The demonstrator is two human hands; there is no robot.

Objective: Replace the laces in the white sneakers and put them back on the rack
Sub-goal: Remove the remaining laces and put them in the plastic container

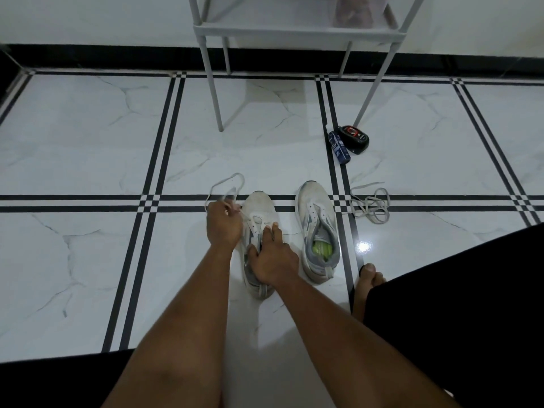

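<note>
Nearest, a bare foot (369, 279) rests on the white marble tile floor (88, 160). The right hand (275, 260) presses down on the left white sneaker with grey trim (259, 213), fingers spread over its tongue. The left hand (223, 225) pinches the white flat lace (226, 187) that loops from this shoe. Just beside stands the second white sneaker (316, 219), without lace, green insole visible. A loose grey-white lace (369, 206) lies right of it. Farther are a dark blue tube (339, 147) touching a black round polish tin (354, 138), then the grey metal rack (294, 30).
</note>
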